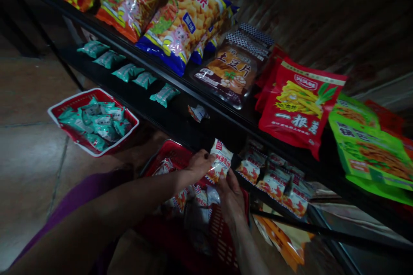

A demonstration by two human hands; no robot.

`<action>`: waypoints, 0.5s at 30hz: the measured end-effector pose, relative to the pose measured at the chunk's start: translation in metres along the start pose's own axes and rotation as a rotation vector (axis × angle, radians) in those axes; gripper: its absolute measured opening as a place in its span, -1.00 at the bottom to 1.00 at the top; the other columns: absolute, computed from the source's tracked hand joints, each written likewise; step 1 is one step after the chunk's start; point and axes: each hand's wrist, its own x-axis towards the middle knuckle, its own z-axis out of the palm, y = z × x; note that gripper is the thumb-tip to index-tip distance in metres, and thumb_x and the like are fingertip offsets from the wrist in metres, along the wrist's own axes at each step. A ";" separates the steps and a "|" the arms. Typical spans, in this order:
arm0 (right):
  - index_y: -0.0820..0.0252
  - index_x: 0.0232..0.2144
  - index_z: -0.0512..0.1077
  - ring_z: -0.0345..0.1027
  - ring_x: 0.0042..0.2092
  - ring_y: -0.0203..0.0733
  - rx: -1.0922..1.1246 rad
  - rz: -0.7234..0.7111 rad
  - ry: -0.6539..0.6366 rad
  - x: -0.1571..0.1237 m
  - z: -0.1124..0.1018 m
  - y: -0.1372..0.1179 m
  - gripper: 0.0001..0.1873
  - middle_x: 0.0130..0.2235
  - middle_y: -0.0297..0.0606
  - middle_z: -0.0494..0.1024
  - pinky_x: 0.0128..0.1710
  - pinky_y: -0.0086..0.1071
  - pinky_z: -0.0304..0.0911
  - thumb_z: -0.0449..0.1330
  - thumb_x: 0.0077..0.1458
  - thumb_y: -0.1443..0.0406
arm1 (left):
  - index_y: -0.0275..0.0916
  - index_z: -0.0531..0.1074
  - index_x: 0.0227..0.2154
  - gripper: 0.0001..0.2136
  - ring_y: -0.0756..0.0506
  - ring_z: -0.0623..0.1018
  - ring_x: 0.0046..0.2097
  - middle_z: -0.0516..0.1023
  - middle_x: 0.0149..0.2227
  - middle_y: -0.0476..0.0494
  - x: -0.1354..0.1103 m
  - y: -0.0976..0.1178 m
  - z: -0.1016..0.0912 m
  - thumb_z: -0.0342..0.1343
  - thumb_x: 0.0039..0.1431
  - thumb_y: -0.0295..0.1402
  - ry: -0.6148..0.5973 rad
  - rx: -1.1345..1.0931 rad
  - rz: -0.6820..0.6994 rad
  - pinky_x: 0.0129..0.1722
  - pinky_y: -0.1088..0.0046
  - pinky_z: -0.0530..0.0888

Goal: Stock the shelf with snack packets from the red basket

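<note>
l forearm (pixel 138 200) nearest, l hand (pixel 198 166), r hand (pixel 232 195) grip: pinch on pkt (pixel 221 160), long axis twd shelf (pixel 180 118)

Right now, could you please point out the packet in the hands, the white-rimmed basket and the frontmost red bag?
Packet (pixel 221 159): head view, middle of its printed front.
White-rimmed basket (pixel 96 154): head view, near corner of its rim.
Frontmost red bag (pixel 301 108): head view, middle of its printed front.

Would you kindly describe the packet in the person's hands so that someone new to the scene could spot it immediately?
Start at the black rack and go down to its lower shelf. Near that shelf's front edge, a small white-and-red packet sits between the left hand and right hand. Unlike the similar packets beside it, this one is held by both hands.
</note>
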 end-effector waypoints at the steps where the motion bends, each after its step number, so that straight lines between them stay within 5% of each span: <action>1: 0.00 0.17 0.19 0.42 -0.11 -0.16 -0.017 -0.010 0.008 0.001 0.001 0.002 -0.19 0.02 -0.22 0.47 -0.19 -0.34 0.34 0.32 -0.15 0.10 | -0.21 0.35 -0.45 -0.77 -0.17 0.47 -0.22 0.51 -0.34 -0.18 0.000 0.004 -0.002 0.03 0.07 -0.13 0.005 0.050 -0.004 -0.15 0.36 0.32; 11: -0.07 0.19 0.09 0.36 -0.01 -0.15 -0.123 -0.221 0.130 0.032 0.009 0.009 -0.22 0.09 -0.19 0.39 -0.06 -0.25 0.29 0.24 -0.07 0.07 | -0.24 0.37 -0.18 -0.71 -0.21 0.49 -0.10 0.53 -0.15 -0.30 0.025 0.014 0.021 -0.02 0.13 -0.17 0.014 0.023 -0.008 -0.07 0.34 0.31; 15: -0.09 0.23 0.00 0.26 0.11 -0.10 -0.208 -0.217 0.053 0.051 0.002 0.021 -0.18 0.18 -0.22 0.27 -0.05 -0.26 0.31 0.20 -0.05 0.04 | -0.26 0.36 -0.10 -0.68 -0.20 0.49 -0.07 0.52 -0.11 -0.29 0.042 0.007 0.027 -0.07 0.17 -0.19 -0.010 0.006 -0.030 -0.07 0.36 0.34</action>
